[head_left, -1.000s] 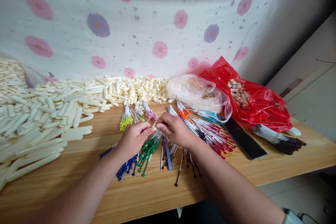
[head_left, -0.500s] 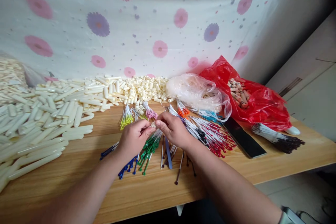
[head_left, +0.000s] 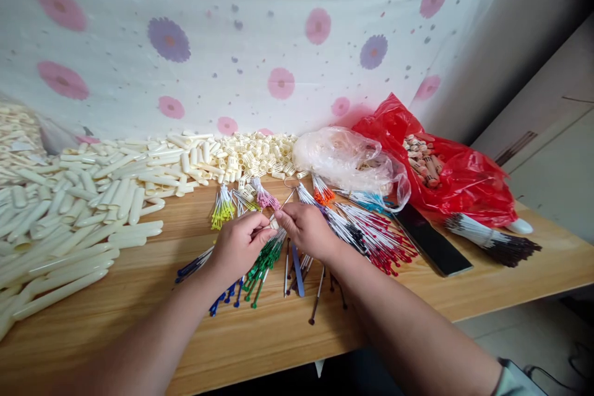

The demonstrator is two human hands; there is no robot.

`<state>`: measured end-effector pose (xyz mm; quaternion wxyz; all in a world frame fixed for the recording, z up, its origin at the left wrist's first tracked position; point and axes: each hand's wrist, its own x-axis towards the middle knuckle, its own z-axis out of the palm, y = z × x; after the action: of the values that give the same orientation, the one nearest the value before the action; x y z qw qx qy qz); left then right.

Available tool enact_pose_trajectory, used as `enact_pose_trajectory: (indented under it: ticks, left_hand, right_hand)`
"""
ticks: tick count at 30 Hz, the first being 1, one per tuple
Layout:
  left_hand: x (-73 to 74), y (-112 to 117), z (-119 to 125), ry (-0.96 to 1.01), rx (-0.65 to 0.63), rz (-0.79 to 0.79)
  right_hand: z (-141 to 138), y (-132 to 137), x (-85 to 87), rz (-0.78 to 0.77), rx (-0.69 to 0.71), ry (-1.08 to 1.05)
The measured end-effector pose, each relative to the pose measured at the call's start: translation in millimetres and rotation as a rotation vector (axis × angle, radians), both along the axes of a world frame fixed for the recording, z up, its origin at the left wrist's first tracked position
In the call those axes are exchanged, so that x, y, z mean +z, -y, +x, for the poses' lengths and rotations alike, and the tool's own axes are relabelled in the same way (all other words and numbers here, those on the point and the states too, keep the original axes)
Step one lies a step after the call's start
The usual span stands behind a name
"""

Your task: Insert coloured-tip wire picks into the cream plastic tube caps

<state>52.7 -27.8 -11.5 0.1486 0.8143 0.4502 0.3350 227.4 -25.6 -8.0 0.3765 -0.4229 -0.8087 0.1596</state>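
My left hand (head_left: 241, 244) is closed in a pinch at the middle of the table. A thin pale stick (head_left: 288, 198) slants up and away from its fingertips. Close against it, my right hand (head_left: 306, 229) pinches a small cream plastic piece (head_left: 274, 223), mostly covered by the fingers. Under and around both hands lie bundles of thin white sticks with coloured ends: green (head_left: 266, 263), dark blue (head_left: 227, 294), yellow (head_left: 223, 210), pink (head_left: 265, 195) and red (head_left: 380, 235). A flat blue-grey strip (head_left: 297, 272) lies just below the right hand.
Cream plastic tubes (head_left: 93, 210) are heaped at the left, with short slotted cream pieces (head_left: 257, 154) at the back. A clear plastic bag (head_left: 343, 158) and a red bag (head_left: 477, 189) stand back right. A black flat slab (head_left: 431, 241) and black-ended sticks (head_left: 494, 238) lie right.
A thin stick now shows projecting from between my fingertips, where only the small cream piece was visible before. Both hands stay in nearly the same place; the view has shifted slightly.
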Motion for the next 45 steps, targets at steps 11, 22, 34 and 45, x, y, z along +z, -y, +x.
enact_pose_trajectory:
  ticks: [11, 22, 34, 45]
  left_hand:
    - [-1.3, -0.5, -0.7, 0.013, -0.011, -0.01]
    - [-2.8, -1.8, -1.3, 0.065, -0.007, -0.063]
    - [-6.9, -5.9, -4.3, 0.121, -0.003, -0.114]
    - [-9.4, -5.9, -2.9, 0.138, -0.02, -0.176]
  right_hand:
    - [-0.5, -0.3, -0.7, -0.035, 0.01, -0.025]
    - [-4.1, 2.1, -3.4, -0.016, -0.026, -0.065]
    - [-6.1, 1.4, -5.2, 0.041, -0.004, -0.169]
    - [-3.3, 1.8, -2.6, 0.056, 0.025, -0.159]
